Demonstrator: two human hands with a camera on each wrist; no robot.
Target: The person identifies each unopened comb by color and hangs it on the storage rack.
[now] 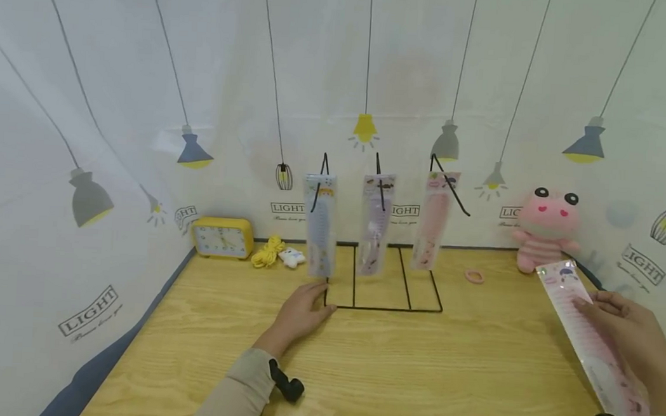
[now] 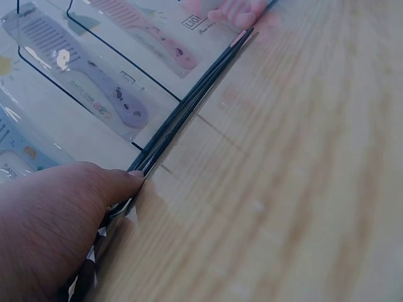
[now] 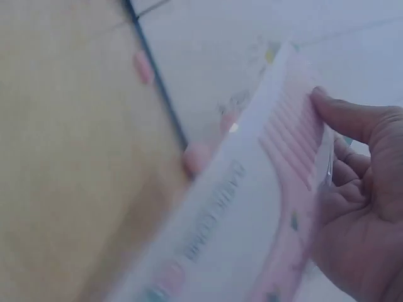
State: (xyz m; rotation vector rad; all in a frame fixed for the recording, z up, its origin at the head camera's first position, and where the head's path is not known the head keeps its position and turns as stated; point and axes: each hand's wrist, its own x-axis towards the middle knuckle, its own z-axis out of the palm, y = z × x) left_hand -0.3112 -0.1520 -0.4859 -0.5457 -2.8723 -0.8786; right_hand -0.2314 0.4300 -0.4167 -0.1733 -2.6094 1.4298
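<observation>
My right hand (image 1: 629,328) pinches a pink comb in a clear packet (image 1: 580,318) along its edge, raised above the table's right side. In the right wrist view the thumb presses on the packet (image 3: 252,207) near the comb's teeth. My left hand (image 1: 300,314) grips the front left corner of a black wire rack (image 1: 384,309), its thumb on the wire in the left wrist view. On the rack's hooks hang a blue packaged comb (image 1: 321,233), a purple packaged comb (image 1: 375,229) and a pink packaged comb (image 1: 435,224).
Behind the rack stands a printed cloth wall (image 1: 410,66). A yellow clock (image 1: 222,237), a yellow cord bundle (image 1: 268,252) and a small white toy (image 1: 292,257) lie left on the wooden table (image 1: 391,377). Right of the rack are a pink ring (image 1: 474,276) and a pink plush toy (image 1: 543,230).
</observation>
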